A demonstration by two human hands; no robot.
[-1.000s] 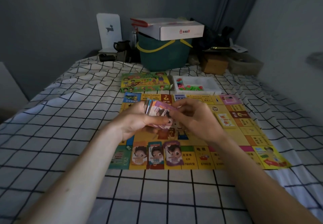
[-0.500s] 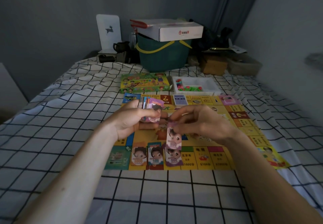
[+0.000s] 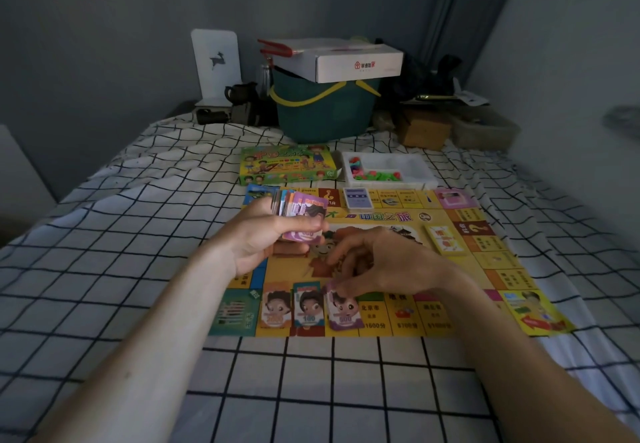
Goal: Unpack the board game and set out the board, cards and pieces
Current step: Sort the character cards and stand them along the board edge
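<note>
- Bed [image 3: 104,252]: covered by a white sheet with a dark grid pattern; it carries all game items.
- Left hand [image 3: 263,235]: closed around a fanned stack of cards [image 3: 301,214], thumb across the lower edge of the front purple card. The stack is held above the left part of the board.
- Game board [image 3: 450,287]: yellow, lying flat and unfolded on the bed in front of the person.
- Near edge of the board, left to right: an orange card [image 3: 275,309] marked 2000, a blue card [image 3: 308,307] marked 100 and a purple card [image 3: 344,311] marked 500, laid side by side, face up.
- Right hand [image 3: 384,262]: fingers curled downward, fingertips pinching the top edge of the purple card, which lies on the board.
- Game box [image 3: 287,165]: green, lying on the bed just beyond the far left edge of the board.
- White tray [image 3: 388,169]: beside the game box on its right, holding small coloured pieces [image 3: 374,174].
- Blue-backed deck [image 3: 356,197]: on the far edge of the board, near the tray.
- Yellow deck [image 3: 445,240]: on the board, to the right of the right hand.
- Green bucket [image 3: 322,113]: at the far end of the bed, with a white carton [image 3: 346,60] on top.
</note>
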